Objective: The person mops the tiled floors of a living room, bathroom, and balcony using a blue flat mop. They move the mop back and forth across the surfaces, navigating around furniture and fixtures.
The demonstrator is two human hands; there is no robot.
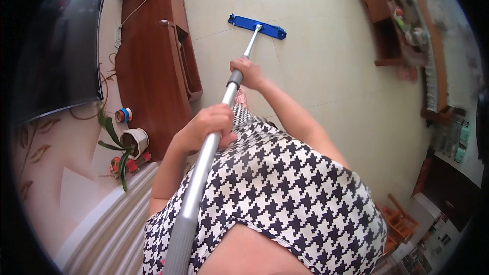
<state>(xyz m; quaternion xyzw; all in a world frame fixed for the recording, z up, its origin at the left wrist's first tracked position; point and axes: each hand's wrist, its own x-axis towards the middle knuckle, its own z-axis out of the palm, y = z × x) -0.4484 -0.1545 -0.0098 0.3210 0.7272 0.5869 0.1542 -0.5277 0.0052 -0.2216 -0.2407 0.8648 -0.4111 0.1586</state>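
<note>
A flat mop with a silver pole and grey grips slants away from me across my front. Its blue flat head rests on the pale tiled floor ahead. My left hand is closed around the middle of the pole, close to my body. Farther along, my right hand wraps the pole just past the grey collar. The lower end of the pole, with its ribbed grey grip, comes up toward me.
Along the left stands a reddish-brown wooden cabinet below a wall-mounted television. A potted plant sits on it. At right, a wooden shelf unit carries small items. A wooden chair stands at lower right. My pink slipper shows below the pole.
</note>
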